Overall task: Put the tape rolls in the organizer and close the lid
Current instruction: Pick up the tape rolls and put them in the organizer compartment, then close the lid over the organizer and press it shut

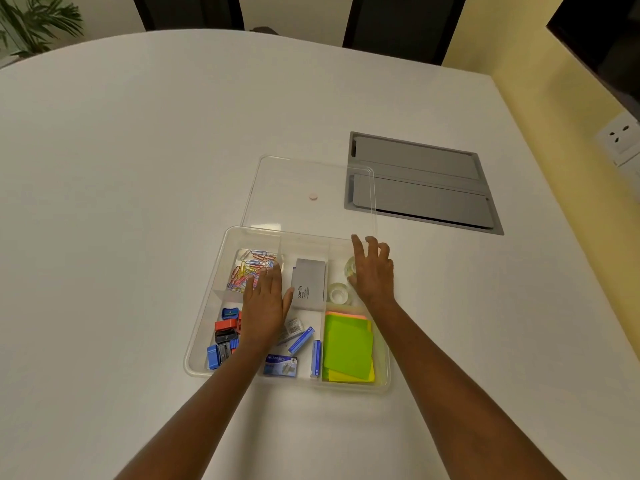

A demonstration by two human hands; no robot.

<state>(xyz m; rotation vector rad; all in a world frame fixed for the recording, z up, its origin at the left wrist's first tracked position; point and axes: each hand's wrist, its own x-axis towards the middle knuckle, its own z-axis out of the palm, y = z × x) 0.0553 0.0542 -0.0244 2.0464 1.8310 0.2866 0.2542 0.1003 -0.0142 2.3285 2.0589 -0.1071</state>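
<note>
A clear plastic organizer [204, 320] with several compartments sits on the white table in front of me. Two clear tape rolls lie in its upper right compartment: one [338, 293] flat near the divider, the other [350, 266] partly hidden behind my right hand. The transparent lid [311, 181] lies flat on the table just beyond the organizer. My left hand [265, 306] hovers flat over the middle compartments, fingers extended, holding nothing. My right hand [374, 271] is above the tape compartment near the far rim, fingers spread and curled, empty.
The organizer also holds coloured paper clips [251, 266], a grey box [310, 284], sharpeners [223, 336], blue staple boxes [282, 363] and green and yellow sticky notes [348, 348]. A grey cable hatch [422, 183] is set into the table at right. Dark chairs stand beyond the far edge.
</note>
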